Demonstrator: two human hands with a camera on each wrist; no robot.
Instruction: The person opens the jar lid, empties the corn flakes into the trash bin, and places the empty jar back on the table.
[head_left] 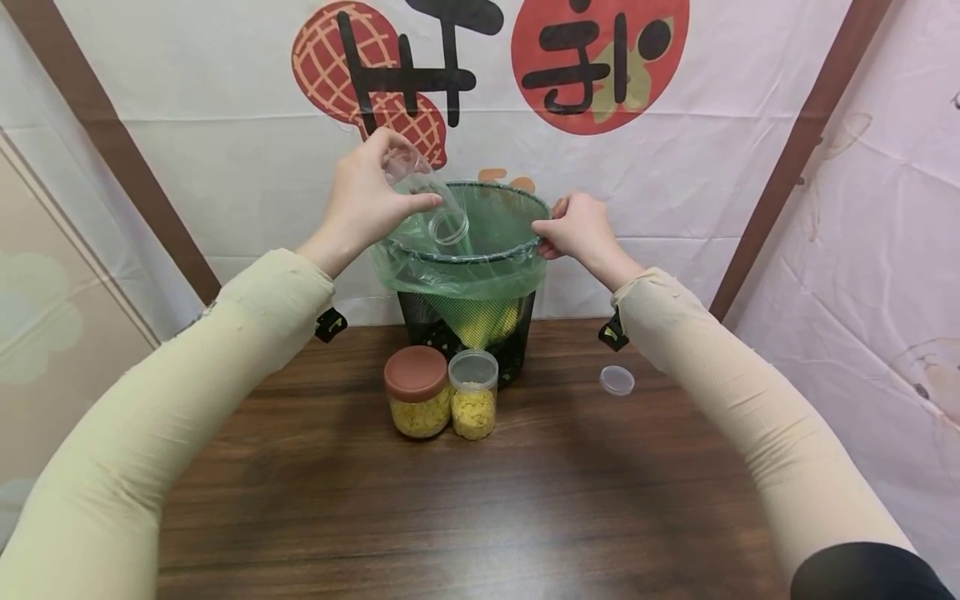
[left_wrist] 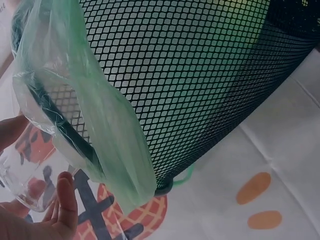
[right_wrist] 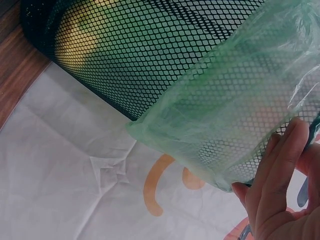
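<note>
My left hand (head_left: pixel 362 198) grips a clear plastic jar (head_left: pixel 429 185) above the left side of a black mesh bin (head_left: pixel 417 310). The jar is tilted, its open mouth facing down and right over the bin, and it looks empty. A green bag (head_left: pixel 459 282) lines the bin and folds over its rim; something yellow shows low down through the mesh. At the rim's right side, my right hand (head_left: pixel 587 227) pinches the edge with the bag, thumb on top. The right wrist view shows these fingers (right_wrist: pixel 280 175) against bag and rim.
In front of the bin stand a jar with a brown lid (head_left: pixel 417 373) and a lidless clear jar (head_left: pixel 474 408), both holding yellow pieces. A small translucent lid (head_left: pixel 617 381) lies to the right on the wooden table (head_left: pixel 480 517). A printed white cloth (head_left: pixel 225 92) hangs behind.
</note>
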